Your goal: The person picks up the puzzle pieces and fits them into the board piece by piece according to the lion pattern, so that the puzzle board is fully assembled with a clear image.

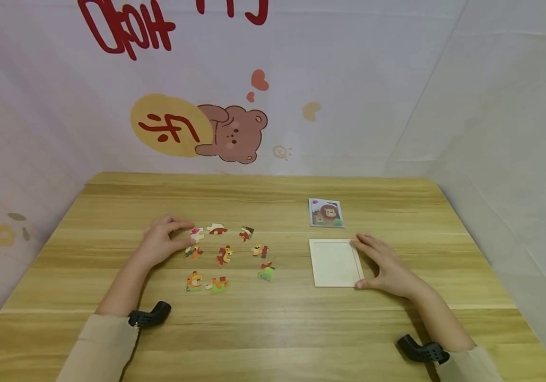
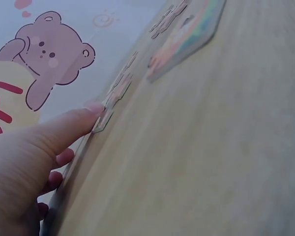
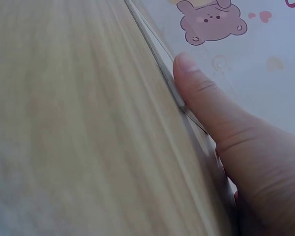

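Observation:
In the head view my left hand (image 1: 160, 241) is at the left of a group of jigsaw pieces. Its thumb and index finger pinch a white puzzle piece (image 1: 197, 234) with a pink flower, at the top left of the group. The left wrist view shows the thumb (image 2: 83, 118) right at a piece's edge. My right hand (image 1: 387, 268) grips the right side of a square, cream puzzle tray (image 1: 337, 263), thumb at the near corner and fingers at the far one. No piece lies in the tray. In the right wrist view the thumb (image 3: 201, 88) presses the tray's edge.
Several loose pieces lie spread on the wooden table (image 1: 273, 329), among them a brown-and-yellow piece (image 1: 225, 255) and a green one (image 1: 267, 272). A lion picture card (image 1: 326, 213) lies behind the tray. A printed cloth (image 1: 349, 79) hangs at the table's back edge.

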### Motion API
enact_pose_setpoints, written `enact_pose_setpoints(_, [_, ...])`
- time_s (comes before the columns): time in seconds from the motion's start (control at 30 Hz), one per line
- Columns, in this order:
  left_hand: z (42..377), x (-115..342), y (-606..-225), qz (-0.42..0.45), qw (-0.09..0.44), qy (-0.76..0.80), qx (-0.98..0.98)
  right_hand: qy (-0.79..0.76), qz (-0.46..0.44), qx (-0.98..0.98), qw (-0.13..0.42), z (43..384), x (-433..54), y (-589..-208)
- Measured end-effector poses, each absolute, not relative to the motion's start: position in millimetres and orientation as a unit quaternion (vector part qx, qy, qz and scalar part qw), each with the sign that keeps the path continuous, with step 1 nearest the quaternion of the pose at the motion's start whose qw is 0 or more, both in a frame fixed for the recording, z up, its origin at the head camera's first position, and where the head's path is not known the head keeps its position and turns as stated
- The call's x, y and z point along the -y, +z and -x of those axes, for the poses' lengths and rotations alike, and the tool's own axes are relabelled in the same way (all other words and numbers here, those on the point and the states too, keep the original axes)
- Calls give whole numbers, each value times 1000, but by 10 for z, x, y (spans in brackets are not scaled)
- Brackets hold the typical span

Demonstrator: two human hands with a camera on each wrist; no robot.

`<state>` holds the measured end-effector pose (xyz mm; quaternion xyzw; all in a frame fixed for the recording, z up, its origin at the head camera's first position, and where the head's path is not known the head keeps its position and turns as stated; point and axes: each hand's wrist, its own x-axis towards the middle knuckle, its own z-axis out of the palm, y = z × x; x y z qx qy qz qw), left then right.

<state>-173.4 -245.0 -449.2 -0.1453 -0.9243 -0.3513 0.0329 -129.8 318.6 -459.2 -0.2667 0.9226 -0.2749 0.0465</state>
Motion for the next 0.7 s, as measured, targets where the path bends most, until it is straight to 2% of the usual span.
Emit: enact_pose_setpoints(0.7, [1747, 2449, -4533, 141, 44, -359, 922, -273, 276, -921, 40, 1294, -3165, -4587])
